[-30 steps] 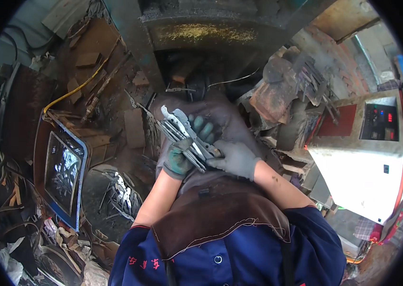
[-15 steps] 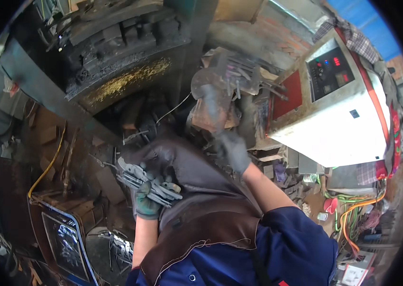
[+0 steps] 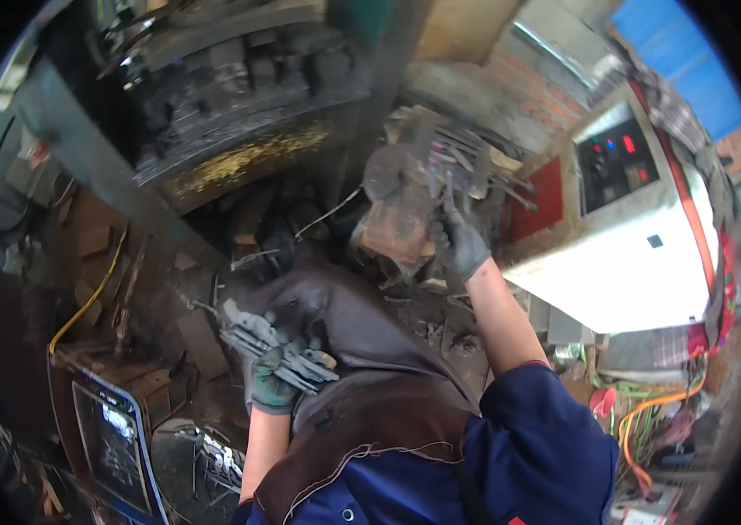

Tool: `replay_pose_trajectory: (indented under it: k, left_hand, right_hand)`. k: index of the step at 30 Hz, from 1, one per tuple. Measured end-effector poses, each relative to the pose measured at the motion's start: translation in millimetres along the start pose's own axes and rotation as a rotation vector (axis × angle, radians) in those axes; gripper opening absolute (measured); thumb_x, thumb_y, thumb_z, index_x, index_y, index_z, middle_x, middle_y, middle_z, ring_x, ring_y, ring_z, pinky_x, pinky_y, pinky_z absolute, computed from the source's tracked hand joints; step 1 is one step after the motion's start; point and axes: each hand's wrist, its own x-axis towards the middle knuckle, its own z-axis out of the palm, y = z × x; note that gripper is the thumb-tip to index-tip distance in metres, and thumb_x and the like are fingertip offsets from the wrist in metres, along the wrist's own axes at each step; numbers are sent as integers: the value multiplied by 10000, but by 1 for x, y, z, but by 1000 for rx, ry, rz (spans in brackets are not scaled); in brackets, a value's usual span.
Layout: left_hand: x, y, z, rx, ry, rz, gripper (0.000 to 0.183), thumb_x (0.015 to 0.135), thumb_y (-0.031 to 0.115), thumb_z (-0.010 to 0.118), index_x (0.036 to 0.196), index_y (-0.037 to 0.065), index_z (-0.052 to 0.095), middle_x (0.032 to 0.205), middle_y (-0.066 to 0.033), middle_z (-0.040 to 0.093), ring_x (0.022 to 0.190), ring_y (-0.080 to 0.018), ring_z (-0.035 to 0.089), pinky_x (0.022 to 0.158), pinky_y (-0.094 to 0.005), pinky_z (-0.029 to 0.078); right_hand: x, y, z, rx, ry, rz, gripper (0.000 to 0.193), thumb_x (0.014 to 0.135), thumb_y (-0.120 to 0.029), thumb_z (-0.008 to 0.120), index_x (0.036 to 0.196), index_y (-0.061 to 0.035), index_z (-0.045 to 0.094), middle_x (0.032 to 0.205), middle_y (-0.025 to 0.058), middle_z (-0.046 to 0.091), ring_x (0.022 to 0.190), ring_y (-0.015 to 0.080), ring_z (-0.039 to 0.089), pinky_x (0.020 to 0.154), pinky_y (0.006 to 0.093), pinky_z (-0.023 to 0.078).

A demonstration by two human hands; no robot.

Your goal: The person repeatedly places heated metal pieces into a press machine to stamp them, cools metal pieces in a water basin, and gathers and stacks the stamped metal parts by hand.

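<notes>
Grips a bundle (image 3: 255,334) of slim metal pieces in the gloved left hand (image 3: 272,387), closed round about the middle, above the apron (image 3: 379,319) and left of the body's midline. Holds the bundle with its long axis on a slant, running from far left to near right across the palm. Extends the gloved right hand (image 3: 462,248) ahead and to the right, well apart from the bundle, beside a cluttered, rust-coloured stand (image 3: 395,231). Has a group of dark rods (image 3: 460,150) on top of that stand, lying just beyond the right fingertips and farther out from the body. Sets the right hand clearly nearer to these rods than the left, with fingers pointing away from the body, roughly along the nearest ones. Shows other rods slanting off toward the red panel of the cabinet (image 3: 602,276), at the far right side of the stand. Cannot be sure, through the blur, whether to call the right hand closed on one grey rod or merely touching its near end.
</notes>
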Motion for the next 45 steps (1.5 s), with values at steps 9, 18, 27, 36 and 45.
replay_pose_trajectory:
  k: [9, 18, 27, 36, 45]
  left_hand:
    - [5, -1, -7, -21, 30, -61, 558, 779, 51, 668, 1291, 203, 508, 966, 0, 581, 875, -200, 582, 1001, -481, 420]
    - [4, 2, -14, -51, -39, -70, 556, 817, 64, 653, 1324, 206, 476, 1024, -10, 606, 954, -245, 608, 963, -519, 456]
    - [0, 0, 0, -37, 119, -41, 577, 772, 28, 678, 1289, 223, 512, 977, 12, 628, 892, -214, 610, 926, -512, 478]
    - [-2, 3, -7, -36, 58, -67, 561, 781, 37, 653, 1295, 211, 512, 985, 14, 611, 892, -205, 599, 952, -509, 462]
    - [1, 3, -12, -37, 22, -64, 571, 779, 32, 644, 1306, 205, 509, 992, -11, 584, 865, -212, 577, 1002, -481, 418]
  right_hand:
    - [36, -21, 313, -487, -437, -241, 363, 959, -353, 517, 869, -12, 604, 650, 43, 581, 501, 118, 506, 457, 241, 362]
    - [-83, 54, 271, -681, -596, -424, 237, 935, -247, 549, 996, -37, 641, 718, 28, 629, 616, 73, 587, 483, 213, 441]
    - [-7, 59, 136, -144, -151, -207, 392, 922, -358, 605, 1155, -47, 554, 987, 88, 636, 824, 172, 620, 709, 252, 527]
    - [22, 36, 26, 73, 166, -313, 207, 943, -325, 565, 884, -132, 610, 680, -64, 514, 506, 37, 421, 407, 187, 271]
    - [-28, -15, 247, -399, -390, -301, 214, 936, -286, 548, 892, -80, 582, 611, -72, 430, 484, 27, 350, 427, 207, 245]
